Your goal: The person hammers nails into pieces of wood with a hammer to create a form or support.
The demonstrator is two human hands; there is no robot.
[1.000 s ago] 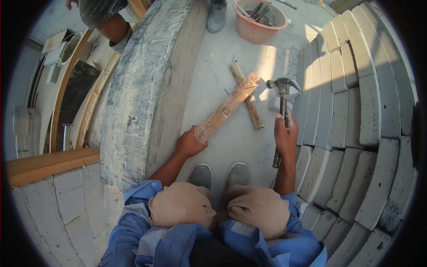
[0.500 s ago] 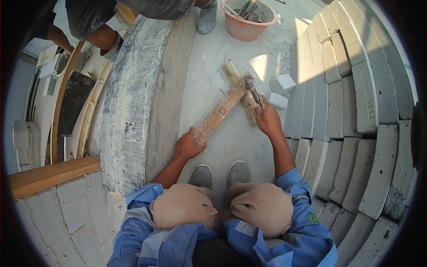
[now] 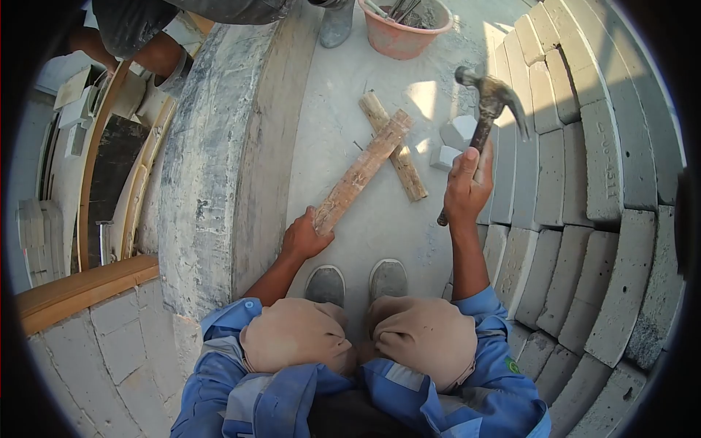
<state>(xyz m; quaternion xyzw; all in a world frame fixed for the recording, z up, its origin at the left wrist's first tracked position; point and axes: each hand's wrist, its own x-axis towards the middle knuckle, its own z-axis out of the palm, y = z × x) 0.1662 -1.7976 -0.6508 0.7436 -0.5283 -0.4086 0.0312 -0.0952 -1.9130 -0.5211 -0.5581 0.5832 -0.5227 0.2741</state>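
Observation:
My left hand [image 3: 307, 235] is closed round the near end of a short wooden board [image 3: 363, 172], which slants away to the right. The board's far end lies across a second piece of wood [image 3: 410, 174] on the floor. A nail seems to stick out near the crossing. My right hand [image 3: 467, 186] grips a claw hammer [image 3: 491, 101] by its handle. The hammer is raised to the right of the boards, its head up and apart from the wood, the claw pointing right.
Grey blocks [image 3: 602, 164] are stacked along the right. White block pieces [image 3: 458, 131] lie beside them. A plaster-smeared beam [image 3: 212, 160] runs along my left. A pink tub [image 3: 404, 36] with tools stands ahead. Another person's leg [image 3: 139, 33] and hand are at the upper left.
The hammer has come off the board's far end and risen up and to the right in my right hand. My left hand still holds the board in nearly the same place.

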